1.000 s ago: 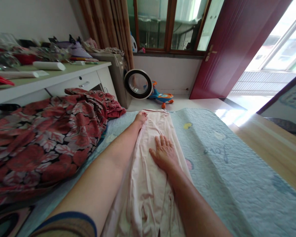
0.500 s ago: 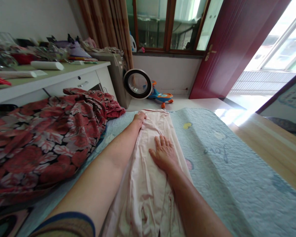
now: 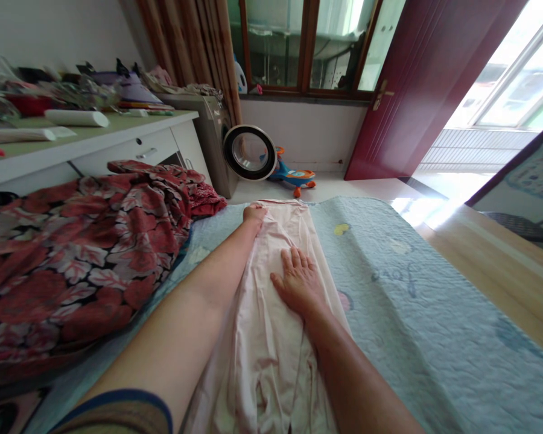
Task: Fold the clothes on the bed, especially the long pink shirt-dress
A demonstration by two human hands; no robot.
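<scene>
A pair of pale pink trousers lies lengthwise in front of me, with creases running along it. It rests on a light blue quilted mat. At the far left edge of the trousers, my left hand is closed on the cloth, its fingertips partly hidden. My right hand lies flat on the middle of the trousers, fingers stretched forward and slightly apart.
Red floral cloth is heaped at the left. Behind it stands a cluttered counter. A washing machine has its round door swung out, beside a blue and orange ride-on toy. A dark red door stands open.
The view has shifted slightly to the right. Both hands keep nearly the same places on the trousers.
</scene>
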